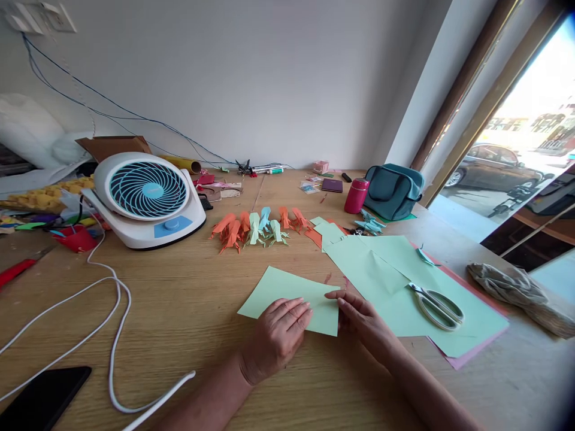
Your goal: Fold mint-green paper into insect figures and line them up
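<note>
A light green paper sheet (287,293) lies on the wooden table (179,311) in front of me. My left hand (278,335) rests flat on its near edge, fingers stretched out. My right hand (363,320) touches the sheet's right edge with extended fingertips. Neither hand grips anything. A stack of larger green and pink sheets (395,281) lies to the right, with white scissors (438,306) on top.
Several folded orange and green paper figures (256,227) stand in a row behind the sheet. A white desk fan (146,197) and its white cable (112,335) are at left, a black phone (42,398) near left. A teal bag (393,190), a pink bottle (356,196), a grey cloth (512,284) at right.
</note>
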Demonstrator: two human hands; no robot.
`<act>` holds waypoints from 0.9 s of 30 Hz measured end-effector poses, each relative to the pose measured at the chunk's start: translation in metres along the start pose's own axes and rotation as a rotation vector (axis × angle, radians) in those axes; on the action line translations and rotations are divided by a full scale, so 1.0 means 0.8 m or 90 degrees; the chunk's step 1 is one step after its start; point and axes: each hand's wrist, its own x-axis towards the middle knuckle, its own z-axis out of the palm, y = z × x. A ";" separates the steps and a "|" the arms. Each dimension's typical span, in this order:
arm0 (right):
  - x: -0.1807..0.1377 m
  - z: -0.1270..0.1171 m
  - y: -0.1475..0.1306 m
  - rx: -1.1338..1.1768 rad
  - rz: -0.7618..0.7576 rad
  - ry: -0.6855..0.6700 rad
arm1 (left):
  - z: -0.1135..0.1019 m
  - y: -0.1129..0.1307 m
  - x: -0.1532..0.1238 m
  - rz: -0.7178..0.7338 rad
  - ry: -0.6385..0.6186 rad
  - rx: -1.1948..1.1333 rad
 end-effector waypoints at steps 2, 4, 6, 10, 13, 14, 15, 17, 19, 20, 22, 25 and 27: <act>0.001 -0.003 0.003 -0.069 -0.061 0.024 | 0.000 0.001 0.000 -0.027 0.014 0.001; 0.002 -0.003 0.005 -0.166 -0.103 0.029 | 0.001 0.002 -0.001 -0.050 0.017 -0.006; 0.000 -0.002 0.006 -0.260 -0.110 0.029 | 0.001 0.003 -0.002 -0.065 0.013 -0.024; -0.003 0.004 0.002 -0.355 -0.095 0.036 | 0.002 0.007 -0.003 -0.093 0.019 -0.078; -0.004 0.004 -0.002 -0.385 -0.107 0.061 | 0.002 0.009 -0.004 -0.131 0.006 -0.124; -0.004 0.003 -0.003 -0.397 -0.111 0.069 | 0.003 0.009 -0.004 -0.148 -0.003 -0.140; -0.004 0.003 -0.004 -0.409 -0.114 0.075 | 0.003 0.010 -0.005 -0.170 -0.014 -0.155; -0.003 0.001 -0.005 -0.430 -0.115 0.077 | 0.003 0.010 -0.005 -0.216 -0.036 -0.184; -0.002 0.000 -0.005 -0.457 -0.116 0.076 | 0.003 0.009 -0.004 -0.250 -0.062 -0.199; -0.002 0.000 -0.005 -0.471 -0.121 0.075 | 0.003 0.009 -0.004 -0.257 -0.073 -0.200; -0.002 0.000 -0.005 -0.492 -0.138 0.071 | 0.004 0.010 -0.004 -0.252 -0.086 -0.192; -0.003 0.001 -0.006 -0.504 -0.165 0.059 | 0.006 0.012 -0.005 -0.236 -0.088 -0.177; -0.003 0.001 -0.006 -0.501 -0.170 0.052 | 0.008 0.013 -0.005 -0.226 -0.087 -0.183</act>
